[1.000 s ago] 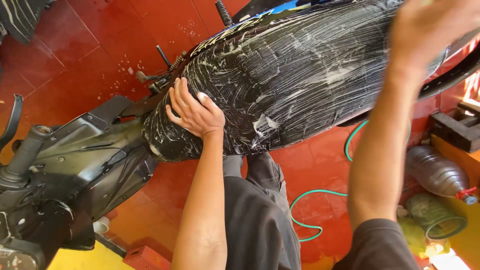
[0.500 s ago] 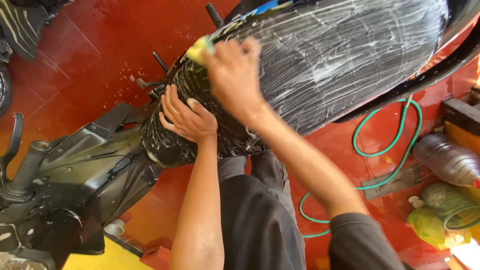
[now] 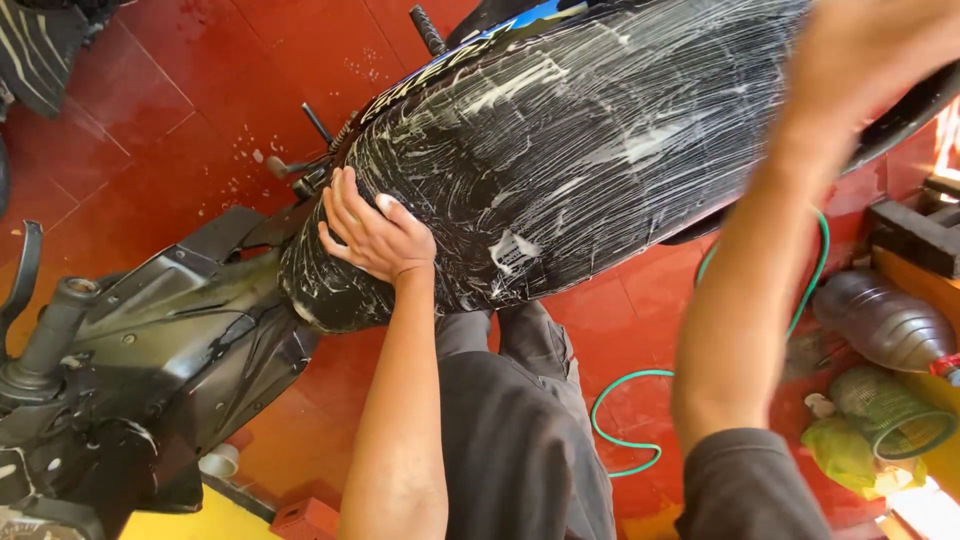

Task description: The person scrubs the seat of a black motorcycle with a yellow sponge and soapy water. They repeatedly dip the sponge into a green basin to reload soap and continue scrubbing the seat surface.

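On the red tiled floor point(image 3: 250, 90): a black scooter stands partly stripped, seen from above.
Seat: the long black seat point(image 3: 580, 150) runs across the upper middle of the frame, streaked all over with white soap lather.
Left hand: the left hand point(image 3: 375, 235) lies flat on the seat's narrow front end, fingers spread and pressed into the foam, seemingly to steady the seat.
Right hand: the right hand point(image 3: 860, 55) is over the seat's rear, at the top right; it is blurred, so I cannot tell how its fingers lie or whether they hold anything.
Bodywork: bare black panels point(image 3: 170, 330) and the steering column sit left of the seat.
Hose: a thin green hose point(image 3: 640, 400) loops on the floor under the seat's right side.
Containers: a clear plastic bottle point(image 3: 885, 325) lies on its side at the right edge; just below it are a green mesh basket point(image 3: 890, 415) and a yellow-green bag.
Markings: a blue strip with pale lettering edges the seat's far side.
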